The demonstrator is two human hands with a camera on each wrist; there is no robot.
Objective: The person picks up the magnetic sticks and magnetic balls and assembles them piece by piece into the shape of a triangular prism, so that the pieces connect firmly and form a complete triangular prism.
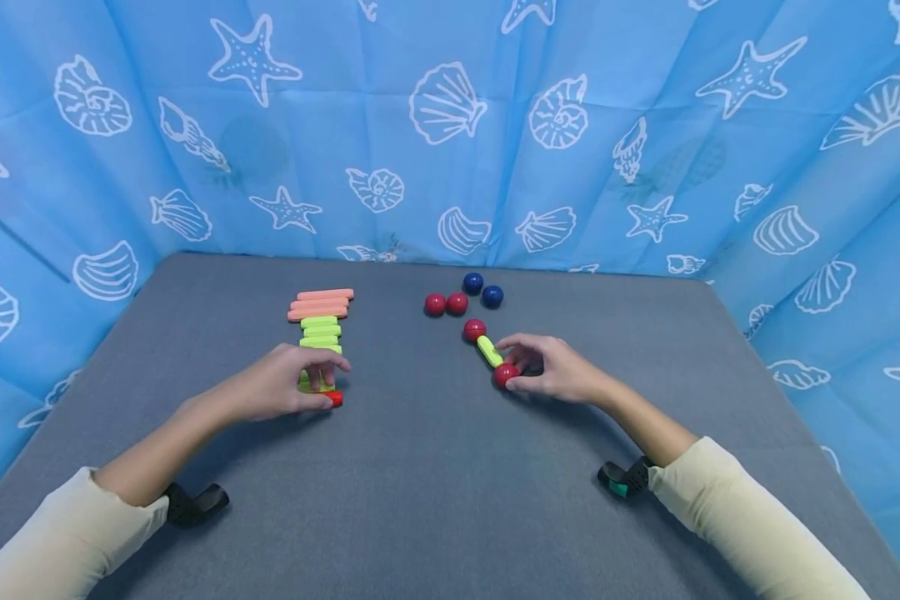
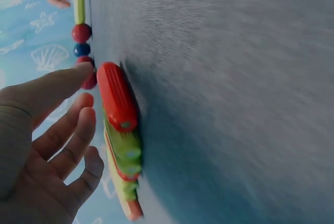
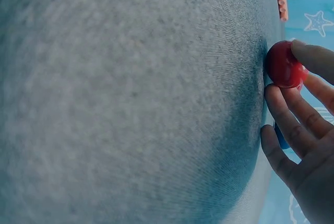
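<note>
Ball (image 1: 506, 377), red, is pinched in the right grip (image 1: 553, 368), touching a yellow-green stick (image 1: 489, 352) whose other end meets a second red ball (image 1: 474, 330). Nearer the far edge of the bench (image 1: 420, 500) lie two red balls (image 1: 435, 305) and two blue balls (image 1: 492, 297). Toward the left edge, the left grip (image 1: 285, 381) hangs loosely spread over yellow-green sticks (image 1: 320, 331), thumb at a red stick (image 1: 337, 398); salmon sticks (image 1: 319, 305) lie beyond.

In the head view, the left hand (image 1: 288, 383) partly hides the red stick (image 1: 337, 398) and lime sticks (image 1: 320, 341).
</note>
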